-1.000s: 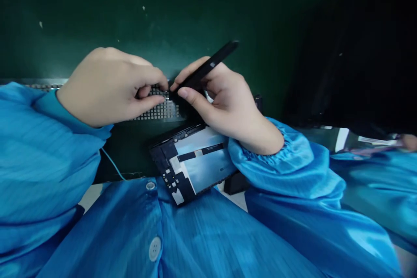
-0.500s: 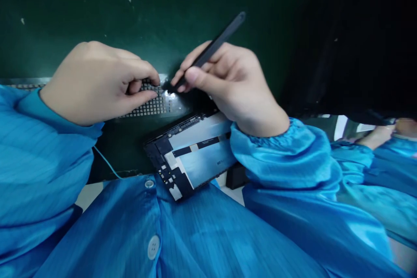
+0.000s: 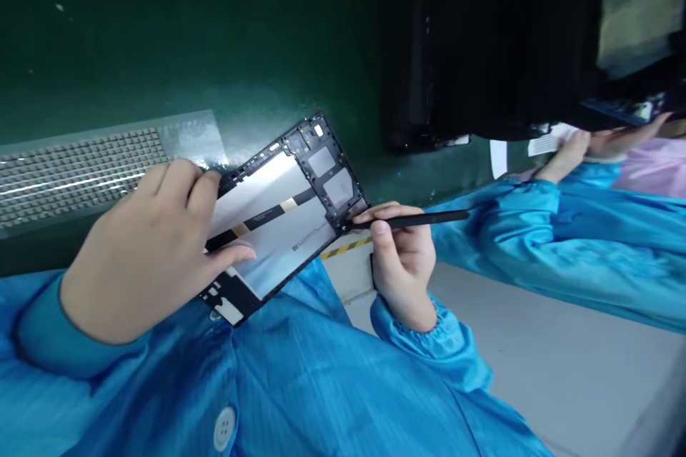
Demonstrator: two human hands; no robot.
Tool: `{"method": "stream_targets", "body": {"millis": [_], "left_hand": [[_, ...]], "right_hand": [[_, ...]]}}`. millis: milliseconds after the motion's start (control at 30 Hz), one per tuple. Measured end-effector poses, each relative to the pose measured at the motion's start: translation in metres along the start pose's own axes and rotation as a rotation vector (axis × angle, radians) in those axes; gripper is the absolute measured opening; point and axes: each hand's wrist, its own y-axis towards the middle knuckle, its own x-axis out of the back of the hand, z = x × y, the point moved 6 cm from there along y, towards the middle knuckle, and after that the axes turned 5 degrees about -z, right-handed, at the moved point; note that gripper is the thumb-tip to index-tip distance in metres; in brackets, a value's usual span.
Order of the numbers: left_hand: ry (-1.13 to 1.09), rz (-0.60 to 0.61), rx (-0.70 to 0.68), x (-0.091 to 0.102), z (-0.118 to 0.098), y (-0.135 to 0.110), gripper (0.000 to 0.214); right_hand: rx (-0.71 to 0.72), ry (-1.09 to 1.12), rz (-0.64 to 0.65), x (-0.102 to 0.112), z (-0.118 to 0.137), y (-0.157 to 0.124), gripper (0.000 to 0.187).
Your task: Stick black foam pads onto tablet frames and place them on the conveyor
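My left hand (image 3: 155, 250) grips the left end of an opened tablet (image 3: 284, 228), thumb over its silver inner face and fingers at its far edge. The tablet lies tilted at the table's near edge, its black frame and a dark ribbon strip showing. In my right hand (image 3: 401, 257) is a pair of black tweezers (image 3: 429, 218), pinched between thumb and fingers. Their tip meets the tablet's right near corner; whether they hold a small part there is too small to tell. Beside my left hand lies a clear sheet of small grey square pads (image 3: 91, 171).
A green mat (image 3: 241, 28) covers the table. Large black objects (image 3: 493, 43) stand at the back right. On the right, a co-worker's hands (image 3: 568, 157) and blue sleeves are close by. Yellow-black tape (image 3: 348, 248) shows below the table edge.
My left hand has left the pad sheet and taken hold of the tablet. The tweezers have swung from the sheet to the tablet's right corner. My view has shifted right.
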Motion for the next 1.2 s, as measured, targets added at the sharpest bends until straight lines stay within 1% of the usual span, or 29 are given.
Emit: {"method": "stream_targets", "body": {"millis": [33, 100, 233, 400, 500, 533, 567, 600, 633, 667, 700, 733, 767, 800, 833, 867, 900, 933, 967, 1000, 1033, 1067, 1100, 1133, 1167, 1200], "left_hand": [[0.024, -0.027, -0.011, 0.001, 0.001, 0.000, 0.084], [0.096, -0.046, -0.060, 0.002, 0.000, -0.001, 0.083], [0.203, -0.015, -0.099, 0.002, -0.002, 0.000, 0.090], [0.210, -0.003, -0.086, 0.002, -0.003, 0.000, 0.092], [0.186, -0.012, -0.076, 0.003, 0.001, 0.001, 0.090], [0.172, -0.016, -0.070, 0.003, 0.003, 0.002, 0.088], [0.155, -0.022, -0.065, 0.002, 0.005, 0.002, 0.087], [0.137, -0.031, -0.062, 0.001, 0.006, 0.002, 0.085], [0.111, -0.043, -0.054, -0.001, 0.006, 0.001, 0.085], [0.064, -0.060, -0.038, -0.002, 0.005, 0.000, 0.085], [0.000, -0.086, -0.013, -0.003, 0.003, -0.003, 0.086], [-0.070, -0.117, 0.015, -0.004, 0.000, -0.007, 0.086], [-0.146, -0.153, 0.042, -0.003, -0.005, -0.011, 0.086], [-0.195, -0.186, 0.059, -0.001, -0.011, -0.014, 0.084], [-0.225, -0.216, 0.053, 0.001, -0.017, -0.017, 0.082], [-0.254, -0.246, 0.040, 0.005, -0.023, -0.019, 0.079], [-0.281, -0.272, 0.020, 0.011, -0.027, -0.019, 0.076], [-0.317, -0.308, 0.003, 0.019, -0.028, -0.016, 0.073], [-0.357, -0.358, -0.006, 0.028, -0.025, -0.012, 0.068], [-0.396, -0.425, -0.004, 0.038, -0.018, -0.006, 0.063], [-0.432, -0.513, 0.010, 0.049, -0.007, 0.000, 0.058], [-0.466, -0.609, 0.033, 0.058, 0.007, 0.007, 0.054], [-0.500, -0.706, 0.062, 0.065, 0.022, 0.014, 0.051], [-0.535, -0.792, 0.092, 0.068, 0.037, 0.019, 0.050], [-0.572, -0.857, 0.120, 0.068, 0.050, 0.024, 0.049], [-0.610, -0.903, 0.144, 0.066, 0.061, 0.028, 0.049]], "right_hand": [[0.021, 0.015, 0.009, -0.002, -0.001, -0.001, 0.003], [0.064, 0.029, 0.012, -0.005, 0.000, -0.001, 0.005], [0.111, 0.011, 0.002, -0.006, 0.000, -0.003, 0.009], [0.130, 0.029, -0.001, -0.009, 0.000, -0.003, 0.017], [0.209, -0.071, 0.021, -0.006, 0.005, -0.002, 0.023], [0.229, -0.097, 0.013, -0.003, 0.007, -0.003, 0.024], [0.231, -0.111, -0.022, 0.001, 0.008, -0.005, 0.021], [0.203, -0.119, -0.052, 0.006, 0.009, -0.008, 0.017], [0.150, -0.126, -0.054, 0.007, 0.010, -0.013, 0.016], [0.089, -0.133, -0.023, 0.006, 0.011, -0.020, 0.019], [0.037, -0.143, 0.045, 0.001, 0.014, -0.029, 0.019], [-0.007, -0.147, 0.144, -0.008, 0.017, -0.041, 0.016], [-0.044, -0.136, 0.245, -0.017, 0.021, -0.053, 0.019], [-0.080, -0.110, 0.305, -0.025, 0.025, -0.064, 0.034], [-0.117, -0.074, 0.297, -0.030, 0.027, -0.070, 0.052], [-0.163, -0.041, 0.245, -0.032, 0.027, -0.070, 0.064], [-0.215, -0.009, 0.162, -0.033, 0.024, -0.062, 0.068], [-0.258, 0.024, 0.069, -0.034, 0.021, -0.047, 0.066], [-0.276, 0.060, -0.005, -0.037, 0.018, -0.022, 0.062], [-0.270, 0.096, -0.057, -0.045, 0.017, 0.011, 0.058], [-0.237, 0.131, -0.054, -0.057, 0.018, 0.052, 0.058], [-0.150, 0.141, -0.046, -0.072, 0.024, 0.099, 0.063], [-0.045, 0.103, -0.060, -0.087, 0.031, 0.149, 0.069], [0.035, 0.003, -0.063, -0.103, 0.039, 0.199, 0.071], [0.097, -0.135, -0.038, -0.120, 0.047, 0.246, 0.068], [0.159, -0.279, 0.011, -0.138, 0.057, 0.289, 0.060]]}}
